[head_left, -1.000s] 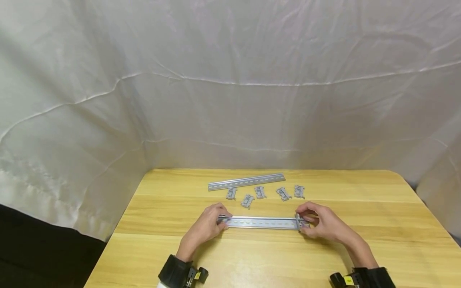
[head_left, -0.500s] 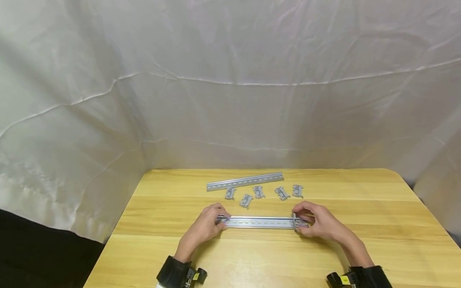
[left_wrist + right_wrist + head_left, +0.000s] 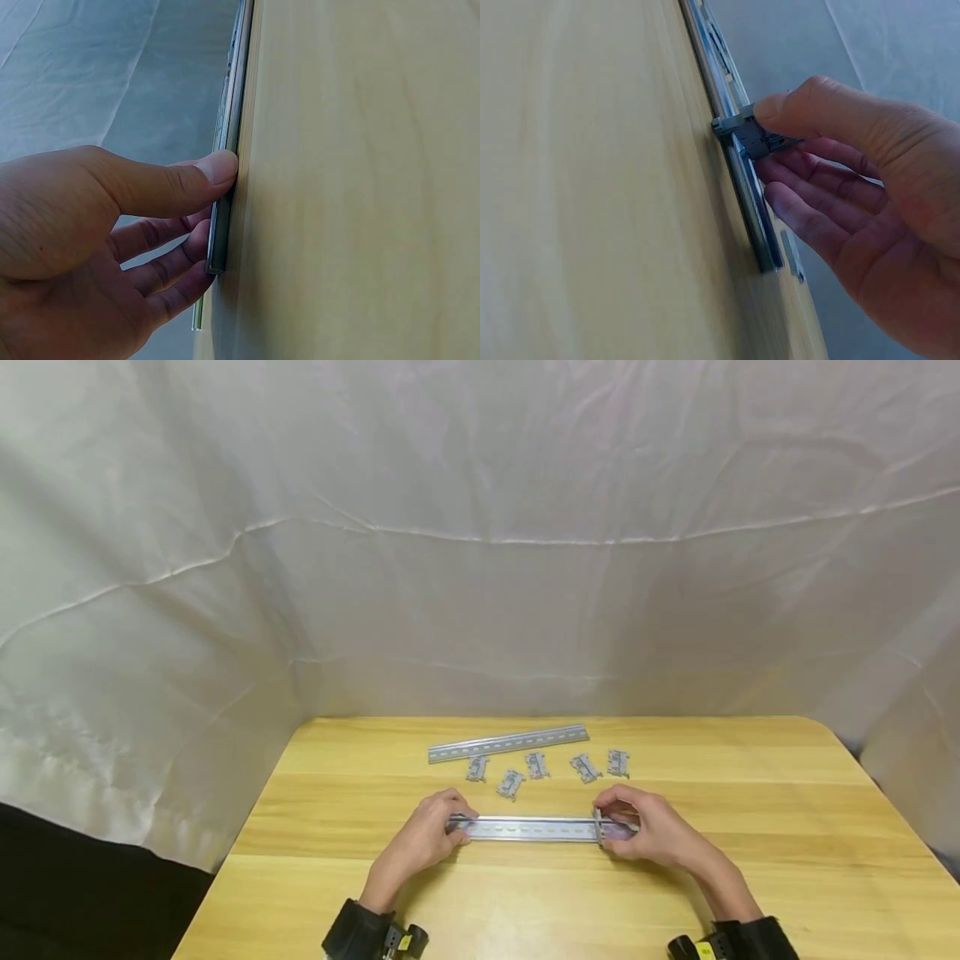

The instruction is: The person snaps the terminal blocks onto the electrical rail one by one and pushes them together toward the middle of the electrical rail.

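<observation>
A slotted metal DIN rail (image 3: pixel 525 829) lies crosswise on the table in front of the person. The left hand (image 3: pixel 426 833) grips its left end, thumb on the near edge and fingers on the far edge, as the left wrist view shows. Near the rail's right end a grey terminal block (image 3: pixel 751 135) stands upright across it. The right hand (image 3: pixel 647 825) pinches this block between thumb and fingers. In the right wrist view a short length of rail (image 3: pixel 759 232) runs on past the block.
Behind the hands lie several loose grey terminal blocks (image 3: pixel 536 766) on the wooden table (image 3: pixel 525 902). A second slotted rail (image 3: pixel 508 743) rests farther back at a slight slant. A pale cloth (image 3: pixel 480 610) hangs behind the table.
The right hand and the terminal block have moved left along the rail, leaving more of its right end beyond the block. The left hand keeps its grip on the left end.
</observation>
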A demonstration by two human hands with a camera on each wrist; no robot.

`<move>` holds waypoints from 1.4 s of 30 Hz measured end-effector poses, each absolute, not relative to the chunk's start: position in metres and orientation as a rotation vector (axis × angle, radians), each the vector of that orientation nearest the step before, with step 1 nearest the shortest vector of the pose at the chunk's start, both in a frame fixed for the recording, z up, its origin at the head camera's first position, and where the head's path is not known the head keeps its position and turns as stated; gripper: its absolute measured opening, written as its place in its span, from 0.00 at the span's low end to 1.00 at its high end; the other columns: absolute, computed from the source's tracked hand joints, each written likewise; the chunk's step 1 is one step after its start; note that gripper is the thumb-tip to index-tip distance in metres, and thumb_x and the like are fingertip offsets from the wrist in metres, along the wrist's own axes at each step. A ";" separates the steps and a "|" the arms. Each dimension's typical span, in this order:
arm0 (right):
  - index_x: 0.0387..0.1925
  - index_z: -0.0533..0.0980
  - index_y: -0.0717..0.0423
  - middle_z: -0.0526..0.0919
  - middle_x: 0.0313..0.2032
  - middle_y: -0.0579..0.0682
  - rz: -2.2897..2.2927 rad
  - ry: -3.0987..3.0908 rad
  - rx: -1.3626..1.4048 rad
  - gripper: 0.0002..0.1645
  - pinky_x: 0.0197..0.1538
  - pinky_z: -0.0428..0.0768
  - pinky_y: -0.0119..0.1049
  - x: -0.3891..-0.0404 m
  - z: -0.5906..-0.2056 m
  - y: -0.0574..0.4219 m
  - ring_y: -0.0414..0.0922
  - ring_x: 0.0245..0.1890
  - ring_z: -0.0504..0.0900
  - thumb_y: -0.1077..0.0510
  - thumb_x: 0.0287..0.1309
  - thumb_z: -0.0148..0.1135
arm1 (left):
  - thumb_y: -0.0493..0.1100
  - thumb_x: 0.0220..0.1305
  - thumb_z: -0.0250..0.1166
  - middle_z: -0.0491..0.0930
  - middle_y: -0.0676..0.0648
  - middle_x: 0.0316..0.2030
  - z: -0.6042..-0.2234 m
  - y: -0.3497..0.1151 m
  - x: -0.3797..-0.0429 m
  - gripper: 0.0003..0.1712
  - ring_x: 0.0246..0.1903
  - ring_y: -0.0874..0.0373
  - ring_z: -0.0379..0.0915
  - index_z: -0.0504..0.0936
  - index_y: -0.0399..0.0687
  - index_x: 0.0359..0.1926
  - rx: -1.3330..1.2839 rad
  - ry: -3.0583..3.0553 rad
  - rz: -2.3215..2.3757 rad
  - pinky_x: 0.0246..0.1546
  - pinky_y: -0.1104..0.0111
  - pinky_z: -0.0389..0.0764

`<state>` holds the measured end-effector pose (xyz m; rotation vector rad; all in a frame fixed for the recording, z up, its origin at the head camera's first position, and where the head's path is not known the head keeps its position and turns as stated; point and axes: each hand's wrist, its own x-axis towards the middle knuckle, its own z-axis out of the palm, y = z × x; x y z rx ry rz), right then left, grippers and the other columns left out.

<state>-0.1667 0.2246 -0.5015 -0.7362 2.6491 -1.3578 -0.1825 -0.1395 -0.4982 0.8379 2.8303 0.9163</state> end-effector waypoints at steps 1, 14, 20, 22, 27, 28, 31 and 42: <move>0.48 0.76 0.64 0.81 0.47 0.56 -1.356 2.642 -0.739 0.28 0.53 0.81 0.46 -0.167 -0.501 0.223 0.54 0.50 0.81 0.68 0.41 0.75 | 0.34 0.54 0.72 0.81 0.49 0.42 -0.498 -0.140 -0.182 0.14 0.43 0.53 0.77 0.87 0.41 0.44 0.834 2.831 0.913 0.44 0.61 0.83; 0.48 0.77 0.64 0.81 0.48 0.57 -1.355 2.621 -0.753 0.27 0.54 0.81 0.46 -0.170 -0.499 0.202 0.53 0.50 0.81 0.66 0.41 0.75 | 0.35 0.55 0.72 0.81 0.49 0.42 -0.498 -0.139 -0.183 0.14 0.43 0.55 0.77 0.88 0.43 0.44 0.848 2.844 0.880 0.45 0.62 0.83; 0.48 0.77 0.65 0.82 0.47 0.57 -1.344 2.617 -0.759 0.28 0.53 0.81 0.45 -0.171 -0.500 0.190 0.52 0.49 0.82 0.66 0.41 0.75 | 0.35 0.55 0.72 0.81 0.49 0.42 -0.498 -0.140 -0.182 0.14 0.43 0.53 0.76 0.88 0.42 0.44 0.829 2.844 0.875 0.45 0.61 0.82; 0.48 0.77 0.65 0.82 0.47 0.57 -1.337 2.616 -0.764 0.28 0.53 0.82 0.45 -0.172 -0.500 0.185 0.52 0.48 0.82 0.66 0.41 0.75 | 0.35 0.55 0.72 0.80 0.49 0.42 -0.499 -0.140 -0.182 0.14 0.43 0.53 0.76 0.88 0.42 0.45 0.822 2.844 0.876 0.44 0.61 0.82; 0.48 0.77 0.65 0.82 0.47 0.57 -1.342 2.608 -0.777 0.27 0.53 0.81 0.45 -0.175 -0.500 0.175 0.52 0.49 0.82 0.65 0.42 0.75 | 0.35 0.54 0.72 0.80 0.50 0.42 -0.499 -0.140 -0.183 0.14 0.42 0.54 0.76 0.88 0.43 0.44 0.826 2.847 0.881 0.44 0.62 0.82; 0.48 0.77 0.65 0.82 0.47 0.57 -1.351 2.602 -0.784 0.27 0.53 0.81 0.45 -0.175 -0.500 0.173 0.52 0.49 0.82 0.66 0.42 0.75 | 0.35 0.54 0.72 0.80 0.50 0.42 -0.499 -0.140 -0.183 0.14 0.42 0.55 0.76 0.88 0.43 0.44 0.829 2.849 0.881 0.44 0.62 0.82; 0.48 0.76 0.66 0.82 0.48 0.59 -1.386 2.574 -0.793 0.28 0.54 0.81 0.44 -0.176 -0.500 0.168 0.53 0.50 0.82 0.66 0.42 0.75 | 0.35 0.55 0.72 0.80 0.50 0.42 -0.499 -0.139 -0.184 0.14 0.41 0.55 0.76 0.88 0.43 0.44 0.839 2.847 0.884 0.43 0.62 0.82; 0.49 0.76 0.65 0.82 0.46 0.57 -1.346 2.591 -0.827 0.28 0.53 0.82 0.44 -0.180 -0.500 0.147 0.50 0.49 0.82 0.63 0.44 0.75 | 0.34 0.54 0.72 0.80 0.50 0.42 -0.498 -0.139 -0.184 0.15 0.42 0.54 0.77 0.88 0.43 0.45 0.825 2.841 0.881 0.45 0.61 0.82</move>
